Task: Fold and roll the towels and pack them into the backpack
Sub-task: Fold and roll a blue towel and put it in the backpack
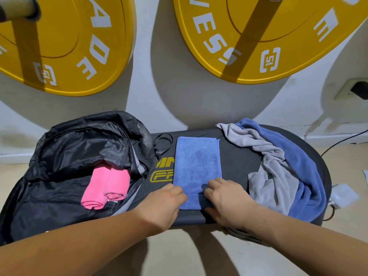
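The folded blue towel (197,166) is lying flat on the black platform (239,156), within reach of the open backpack (79,146). The left hand (165,198) and right hand (225,198) are curling their fingers (215,185) onto its near end, apparently to start an even roll.

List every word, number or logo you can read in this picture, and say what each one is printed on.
"ESS", the end of a cut-off word: right yellow weight plate.
"15" in a boxed logo, turned sideways: on that plate and on the left yellow weight plate.
"A", "D", "OF", partial: left plate.
"DIN" and "PR", the rest hidden under the blue towel: black platform.
Nothing else is legible.
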`<state>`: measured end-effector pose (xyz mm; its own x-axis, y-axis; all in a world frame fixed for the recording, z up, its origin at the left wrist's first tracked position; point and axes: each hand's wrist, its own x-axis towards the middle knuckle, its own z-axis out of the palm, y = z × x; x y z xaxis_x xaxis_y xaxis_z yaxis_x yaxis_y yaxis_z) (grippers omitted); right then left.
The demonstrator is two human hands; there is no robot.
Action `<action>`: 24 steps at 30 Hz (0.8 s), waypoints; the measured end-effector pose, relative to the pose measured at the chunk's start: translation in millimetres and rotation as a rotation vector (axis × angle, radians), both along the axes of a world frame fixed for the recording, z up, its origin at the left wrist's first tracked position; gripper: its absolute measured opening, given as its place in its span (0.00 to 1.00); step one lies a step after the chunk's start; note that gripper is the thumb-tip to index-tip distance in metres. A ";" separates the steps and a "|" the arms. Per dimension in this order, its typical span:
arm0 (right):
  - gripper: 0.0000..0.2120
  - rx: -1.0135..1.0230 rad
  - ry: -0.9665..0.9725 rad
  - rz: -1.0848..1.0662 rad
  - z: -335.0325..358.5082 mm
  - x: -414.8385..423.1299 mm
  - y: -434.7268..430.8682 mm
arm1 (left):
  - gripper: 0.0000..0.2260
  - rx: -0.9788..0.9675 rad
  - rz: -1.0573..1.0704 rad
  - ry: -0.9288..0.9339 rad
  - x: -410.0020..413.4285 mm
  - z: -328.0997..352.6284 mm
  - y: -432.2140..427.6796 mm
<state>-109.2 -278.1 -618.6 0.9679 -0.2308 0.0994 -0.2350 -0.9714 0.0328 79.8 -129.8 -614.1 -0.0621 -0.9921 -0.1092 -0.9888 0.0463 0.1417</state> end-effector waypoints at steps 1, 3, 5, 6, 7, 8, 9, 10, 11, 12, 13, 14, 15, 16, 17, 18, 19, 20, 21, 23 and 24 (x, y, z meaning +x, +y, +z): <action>0.14 0.004 -0.002 -0.002 -0.6 -1.7 -2.1 | 0.10 -0.016 0.029 0.038 0.9 -1.6 -0.2; 0.11 0.027 0.006 -0.012 1.3 -4.5 -0.1 | 0.13 -0.047 0.100 0.162 2.4 -0.7 -1.2; 0.08 0.138 0.002 -0.106 0.7 -5.2 2.0 | 0.11 -0.049 0.256 0.361 4.0 3.6 -3.1; 0.09 0.269 0.039 -0.188 2.0 -4.4 0.6 | 0.10 -0.030 0.352 0.477 5.0 4.7 -4.3; 0.11 0.444 0.083 -0.288 5.8 -3.2 -0.8 | 0.08 -0.008 0.451 0.594 5.7 4.9 -5.5; 0.12 0.600 0.110 -0.393 8.3 -2.1 -2.8 | 0.07 0.012 0.552 0.698 6.4 3.3 -6.7; 0.13 0.723 0.111 -0.488 9.9 -1.4 -5.1 | 0.05 0.019 0.639 0.772 6.8 0.7 -7.5; 0.13 0.793 0.089 -0.567 10.7 -1.0 -7.5 | 0.04 0.013 0.706 0.812 6.4 -2.0 -8.3; 0.12 0.828 0.055 -0.630 9.5 -0.9 -9.8 | 0.03 -0.005 0.750 0.813 5.9 -3.8 -8.7; 0.12 0.857 0.015 -0.677 8.6 -0.2 -12.1 | 0.04 -0.032 0.768 0.771 5.7 -5.0 -9.5; 0.13 0.883 -0.011 -0.713 6.8 -0.2 -14.4 | 0.05 -0.055 0.754 0.704 6.2 -6.3 -10.4; 0.14 0.895 -0.022 -0.737 5.0 -0.6 -17.2 | 0.06 -0.076 0.712 0.629 7.1 -6.4 -11.8; 0.16 0.877 -0.022 -0.739 4.0 -1.2 -19.6 | 0.07 -0.106 0.637 0.550 8.1 -5.2 -12.6; 0.16 0.817 -0.018 -0.723 2.6 -1.5 -20.6 | 0.07 -0.133 0.528 0.453 9.9 -4.5 -12.7; 0.16 0.708 -0.042 -0.670 0.7 -1.2 -20.8 | 0.06 -0.146 0.385 0.331 11.0 -2.5 -12.5; 0.14 0.558 -0.105 -0.558 -1.7 -0.8 -21.3 | 0.08 -0.145 0.225 0.190 10.9 -1.4 -12.2; 0.11 0.400 -0.164 -0.397 -3.8 0.2 -22.1 | 0.10 -0.129 0.077 0.056 9.3 -1.3 -11.8; 0.09 0.280 -0.188 -0.236 -5.1 1.1 -21.2 | 0.11 -0.114 -0.033 -0.044 5.6 -1.8 -10.2; 0.10 0.200 -0.181 -0.107 -7.3 1.5 -19.8 | 0.10 -0.097 -0.090 -0.107 0.0 -0.7 -7.7; 0.12 0.127 -0.114 0.019 -11.3 1.3 -15.2 | 0.04 -0.103 -0.118 -0.148 -8.6 1.3 -4.1; 0.10 0.099 -0.099 0.037 -10.6 0.7 -12.5 | 0.03 -0.120 -0.110 -0.147 -10.2 1.4 -3.6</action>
<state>-108.4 -290.6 -629.1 0.9627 -0.2083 0.1729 -0.1960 -0.9769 -0.0856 69.6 -133.4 -612.7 -0.1629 -0.9866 -0.0069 -0.9865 0.1630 -0.0169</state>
